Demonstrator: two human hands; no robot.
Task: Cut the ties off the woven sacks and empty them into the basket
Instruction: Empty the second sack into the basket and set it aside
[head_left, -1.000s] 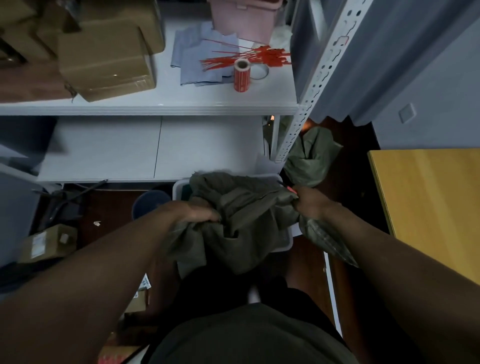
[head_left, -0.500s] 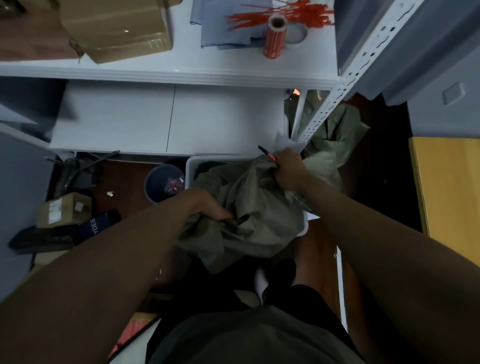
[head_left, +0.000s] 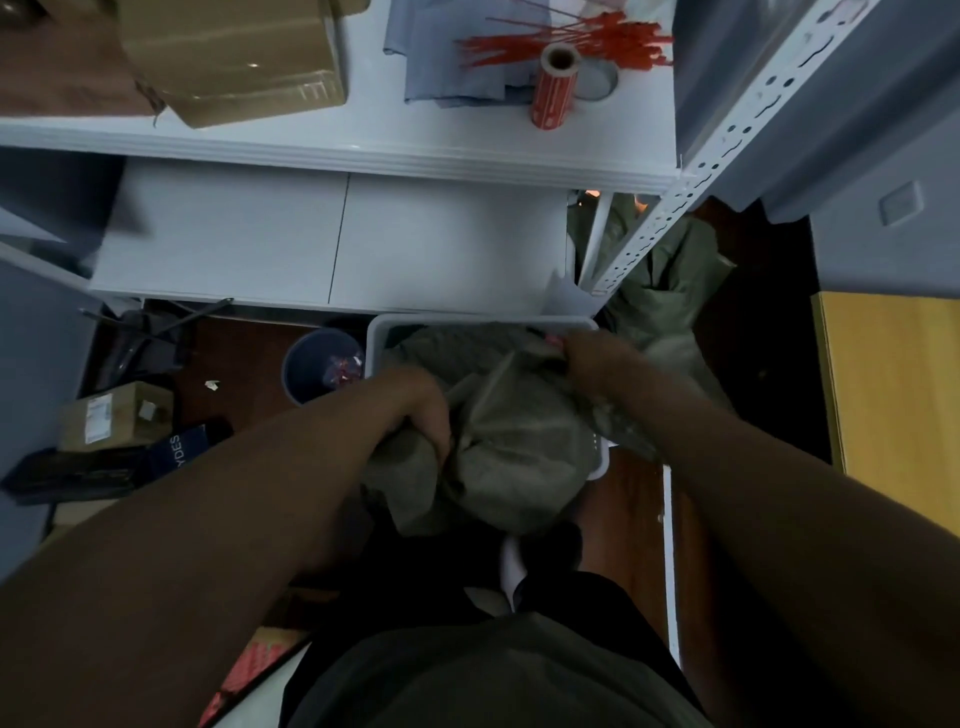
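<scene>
At frame centre, the olive woven sack (head_left: 514, 441) hides most of the white basket (head_left: 382, 332) beneath it. Left hand (head_left: 421, 410) grips bunched fabric; right hand (head_left: 589, 358) clutches the sack's far edge, fingers hidden.

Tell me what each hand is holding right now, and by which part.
Both hold the green woven sack over the white basket: left hand grips bunched fabric at its near-left side, right hand its far-right edge.
</scene>
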